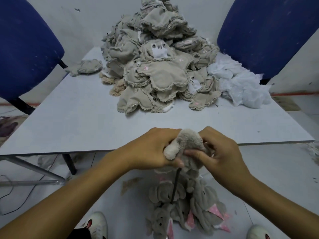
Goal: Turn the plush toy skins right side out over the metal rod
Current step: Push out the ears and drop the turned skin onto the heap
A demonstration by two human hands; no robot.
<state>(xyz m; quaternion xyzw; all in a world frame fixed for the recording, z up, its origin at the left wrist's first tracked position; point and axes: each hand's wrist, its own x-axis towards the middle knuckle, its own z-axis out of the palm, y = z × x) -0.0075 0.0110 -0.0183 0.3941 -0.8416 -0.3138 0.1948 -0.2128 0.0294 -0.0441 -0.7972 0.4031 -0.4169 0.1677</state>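
Note:
A grey plush skin point(187, 141) with a cream tip sits over the top of a thin dark metal rod point(175, 187) in front of the table's near edge. My left hand point(151, 149) grips the skin from the left, fingers curled round it. My right hand point(219, 156) pinches it from the right, thumb across the fabric. The rod's upper end is hidden inside the skin. A large heap of inside-out beige skins point(160, 66) lies on the table. Furry grey skins with pink ears point(186, 214) lie on the floor round the rod's base.
The light grey table point(77, 121) also holds white stuffing or bags point(241, 85) at right and a lone skin point(88, 67) at left. Two blue chairs point(25, 49) point(265, 35) stand behind. Cables and a table leg point(32, 169) lie lower left. White shoes point(96, 223) flank the floor pile.

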